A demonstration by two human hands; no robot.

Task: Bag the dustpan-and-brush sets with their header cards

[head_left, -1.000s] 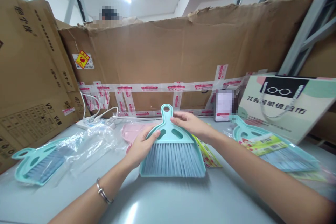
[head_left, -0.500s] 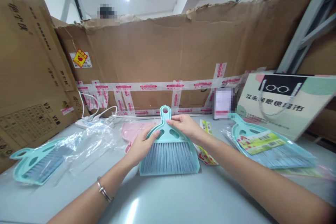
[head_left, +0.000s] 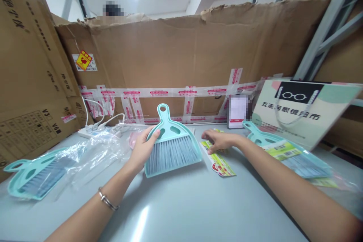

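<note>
My left hand [head_left: 143, 148] is closed on the left side of a mint-green dustpan-and-brush set [head_left: 171, 130], thumb in front. The brush with grey-blue bristles is nested in the pan, tilted a little, its handle loop upward. My right hand [head_left: 218, 140] is over a yellow-green printed header card [head_left: 218, 160] on the table, fingers curled and thumb apart from them, the thumb tip at the card. Whether the fingertips touch it I cannot tell. A pink piece [head_left: 133, 140] lies partly hidden behind my left hand.
A bagged mint set [head_left: 36, 176] and crumpled clear plastic [head_left: 99, 159] lie left. Another set [head_left: 300, 162] with a card lies right, before a paper bag [head_left: 303, 113]. A phone [head_left: 238, 111] leans on the cardboard wall [head_left: 170, 56]. A power strip [head_left: 89, 131] sits back left.
My right hand has let go of the dustpan set and moved right to the card. The set, in my left hand, has shifted left and up and tilted.
</note>
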